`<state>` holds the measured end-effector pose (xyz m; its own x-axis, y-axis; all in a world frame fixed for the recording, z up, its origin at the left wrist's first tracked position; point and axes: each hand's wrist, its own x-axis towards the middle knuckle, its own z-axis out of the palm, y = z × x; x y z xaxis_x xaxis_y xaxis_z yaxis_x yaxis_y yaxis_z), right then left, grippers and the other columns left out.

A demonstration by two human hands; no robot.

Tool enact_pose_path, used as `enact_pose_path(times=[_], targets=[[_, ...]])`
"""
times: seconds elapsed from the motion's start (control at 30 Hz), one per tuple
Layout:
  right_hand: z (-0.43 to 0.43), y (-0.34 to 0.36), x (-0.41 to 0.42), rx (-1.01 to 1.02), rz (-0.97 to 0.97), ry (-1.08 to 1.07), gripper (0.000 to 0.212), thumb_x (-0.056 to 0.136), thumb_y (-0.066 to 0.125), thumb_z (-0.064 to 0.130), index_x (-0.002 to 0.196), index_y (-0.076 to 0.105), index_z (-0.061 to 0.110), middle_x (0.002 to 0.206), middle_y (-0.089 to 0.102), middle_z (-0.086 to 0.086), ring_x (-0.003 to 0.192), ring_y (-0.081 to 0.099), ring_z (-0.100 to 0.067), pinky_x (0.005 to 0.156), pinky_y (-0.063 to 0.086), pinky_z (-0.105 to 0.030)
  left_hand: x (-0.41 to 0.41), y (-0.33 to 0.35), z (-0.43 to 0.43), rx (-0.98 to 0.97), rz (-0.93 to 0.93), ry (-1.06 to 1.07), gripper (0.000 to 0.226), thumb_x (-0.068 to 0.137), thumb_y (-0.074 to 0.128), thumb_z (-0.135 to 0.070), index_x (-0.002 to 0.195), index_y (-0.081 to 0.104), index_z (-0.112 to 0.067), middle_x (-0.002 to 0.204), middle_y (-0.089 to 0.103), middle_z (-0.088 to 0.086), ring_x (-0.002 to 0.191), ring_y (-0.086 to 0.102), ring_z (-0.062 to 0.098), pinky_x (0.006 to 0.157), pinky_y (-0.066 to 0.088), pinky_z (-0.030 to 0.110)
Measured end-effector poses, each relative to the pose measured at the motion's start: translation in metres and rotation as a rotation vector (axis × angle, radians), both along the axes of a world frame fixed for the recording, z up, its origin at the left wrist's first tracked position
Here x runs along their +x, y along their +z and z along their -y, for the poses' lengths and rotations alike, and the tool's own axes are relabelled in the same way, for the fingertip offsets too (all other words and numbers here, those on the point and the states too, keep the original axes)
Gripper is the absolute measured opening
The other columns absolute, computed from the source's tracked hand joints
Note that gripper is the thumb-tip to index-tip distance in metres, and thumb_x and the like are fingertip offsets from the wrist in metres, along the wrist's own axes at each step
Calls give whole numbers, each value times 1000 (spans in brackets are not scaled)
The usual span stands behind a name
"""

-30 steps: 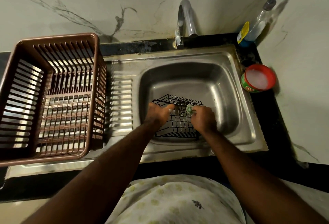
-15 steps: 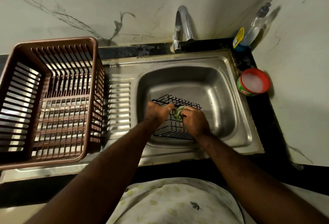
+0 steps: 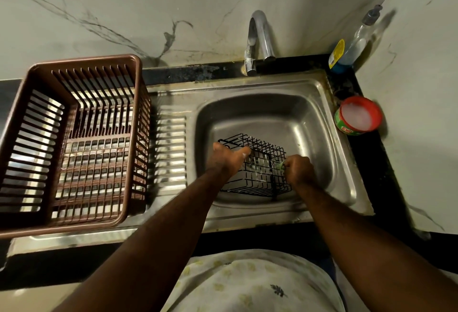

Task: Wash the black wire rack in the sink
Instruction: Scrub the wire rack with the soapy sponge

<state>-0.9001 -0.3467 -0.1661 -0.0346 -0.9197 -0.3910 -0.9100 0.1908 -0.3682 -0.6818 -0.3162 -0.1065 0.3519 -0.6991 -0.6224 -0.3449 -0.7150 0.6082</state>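
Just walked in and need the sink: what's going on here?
A person is washing a black wire rack in the steel sink. The left hand holds the rack's left end, and the right hand grips a green scrubber against its right end. A brown plastic dish basket stands on the drainboard; an open soap tub sits on the counter at right.

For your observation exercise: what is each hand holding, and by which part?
Left hand holds the black wire rack by its upper left rim. Right hand pinches a green scrubber, mostly hidden.
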Motion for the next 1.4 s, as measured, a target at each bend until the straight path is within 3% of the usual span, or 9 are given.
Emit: enact_pose_path(times=[0.37,0.57,0.67,0.8,0.93,1.1,1.23,1.33,1.4], targets=[[-23,31,53,-255,214,-23,7,84,77,19,88,79,14,82,76,-3,68,64,-16,55,35,-18,-2,-11,8,34,-29,98,90,78,76,-51,144,36,-4,136,54,18,123,56,37,96,45,41],[-33,53,81,-329,424,124,9,77,78,10,83,79,17,85,77,3,76,69,-12,67,55,-27,1,-13,6,41,-18,42,86,73,69,-56,128,48,8,104,66,12,86,63,19,52,44,25],[-31,51,70,-312,458,93,10,80,76,7,87,77,13,85,75,2,75,68,-10,67,56,-25,2,-14,4,57,11,-65,84,88,68,-52,139,38,8,125,57,20,108,60,31,78,55,37],[-15,29,36,-283,421,-294,17,86,71,12,103,74,14,94,75,1,83,69,-17,72,61,-37,9,-14,7,78,-72,-82,113,88,64,-65,154,13,11,153,36,33,135,47,39,106,44,40],[-2,13,19,-181,339,-417,28,86,66,10,112,73,12,101,76,-6,90,70,-23,79,60,-44,10,-14,7,104,-117,-34,116,87,67,-62,156,4,6,152,39,29,135,48,39,109,46,47],[-8,3,29,-144,298,-241,22,86,73,8,108,75,9,103,76,-7,93,69,-24,77,52,-22,7,-14,4,28,-182,-13,134,74,64,-78,160,-10,-6,163,25,26,144,36,43,115,37,56],[-12,-9,33,-181,280,-219,26,86,68,1,110,74,9,108,75,-10,102,69,-27,92,56,-39,3,-17,4,-59,-127,81,108,82,46,-86,155,26,-9,154,43,21,132,53,35,112,42,52],[-12,-8,32,-175,296,-249,24,89,65,1,109,73,11,107,74,-9,101,68,-27,87,56,-38,-3,-15,10,-58,-8,181,63,100,32,-68,100,58,-12,103,65,14,90,64,24,83,56,42],[-12,-1,39,-160,329,-232,23,92,65,3,112,72,10,107,73,-9,99,67,-26,82,56,-35,-5,-18,12,-12,98,165,66,105,26,-61,116,63,-7,119,65,19,103,63,30,80,45,34]])
